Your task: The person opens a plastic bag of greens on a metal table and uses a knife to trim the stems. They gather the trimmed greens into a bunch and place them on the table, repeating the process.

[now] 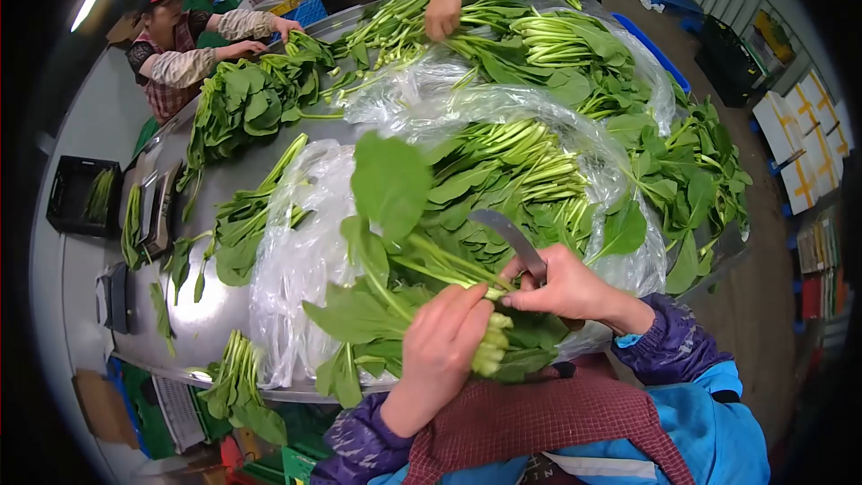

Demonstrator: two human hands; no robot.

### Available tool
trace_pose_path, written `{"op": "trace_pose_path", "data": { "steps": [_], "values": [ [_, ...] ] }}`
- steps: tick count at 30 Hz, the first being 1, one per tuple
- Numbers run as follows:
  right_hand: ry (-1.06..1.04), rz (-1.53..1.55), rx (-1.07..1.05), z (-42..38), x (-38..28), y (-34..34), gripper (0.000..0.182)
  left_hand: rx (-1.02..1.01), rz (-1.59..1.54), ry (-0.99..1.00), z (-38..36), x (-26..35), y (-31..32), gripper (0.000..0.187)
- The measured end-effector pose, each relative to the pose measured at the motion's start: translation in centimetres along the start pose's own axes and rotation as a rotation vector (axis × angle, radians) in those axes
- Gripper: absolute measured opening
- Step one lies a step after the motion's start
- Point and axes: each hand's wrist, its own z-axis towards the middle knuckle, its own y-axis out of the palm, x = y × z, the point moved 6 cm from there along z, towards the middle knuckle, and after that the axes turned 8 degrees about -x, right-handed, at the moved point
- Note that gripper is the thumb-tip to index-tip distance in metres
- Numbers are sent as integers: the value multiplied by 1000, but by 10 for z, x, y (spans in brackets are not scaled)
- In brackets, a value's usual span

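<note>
My left hand (440, 350) is closed round a bunch of leafy greens (492, 341). Its pale cut stem ends point down toward my apron, and its broad leaves spread up and to the left. In my right hand (572, 283) is a small knife with a curved grey blade (512, 235), the blade pointing up and left. The thumb and fingertips of that hand touch the stalks beside my left fingers. Most of the knife's handle is hidden in my palm. Just beyond both hands lies a heap of greens (521, 162) on clear plastic sheeting (301, 260).
The metal table (211, 305) carries more piles of greens (256, 94). One co-worker (171, 54) handles leaves at the far left; another person's hand (443, 7) reaches into the far pile. A scale (162, 207) and a black crate (81, 193) stand at left.
</note>
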Motion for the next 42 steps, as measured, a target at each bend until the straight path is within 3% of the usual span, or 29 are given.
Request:
{"op": "trace_pose_path", "data": {
  "steps": [4, 6, 9, 10, 11, 13, 14, 20, 27, 33, 36, 38, 39, 42],
  "values": [
    [-32, -134, -14, -5, -10, 2, 25, 69, -11, -16, 1, 0, 2, 25],
    [-47, 118, -56, -5, -12, 3, 23, 100, -106, -54, -3, -9, 5, 30],
    [-100, 165, 32, -6, -15, 3, 20, 157, -283, -137, -5, -21, -7, 32],
    [-136, -53, 69, -7, -15, 3, 19, 155, -476, -329, -9, -33, -5, 28],
    [-136, -53, 66, -3, -8, 7, 19, 152, -669, -522, -14, -43, 0, 24],
    [-547, -537, 227, -5, -25, 16, 21, 136, -752, -560, -16, -47, 3, 19],
    [-516, -607, 200, -5, -28, 19, 28, 125, -829, -573, -18, -49, 8, 20],
    [-445, -855, 258, 7, -16, 13, 31, 78, -1111, -702, -21, -49, 20, 16],
    [-405, -863, 323, 7, -5, 11, 37, 153, -1373, -798, -21, -51, 34, 16],
    [-507, -765, 350, 7, -11, 14, 40, 98, -1396, -758, -12, -41, 34, 20],
    [-474, -777, 344, 8, 2, 7, 34, 70, -1329, -764, -19, -45, 39, 21],
    [-251, -852, 229, 18, 29, -4, 28, 91, -1286, -760, -23, -44, 33, 21],
    [-252, -855, 235, 17, 29, -4, 28, 111, -1246, -755, -22, -46, 29, 21],
    [-411, -439, 174, 2, -3, 1, 24, 139, -1277, -776, -19, -49, 26, 20]
  ]
}}
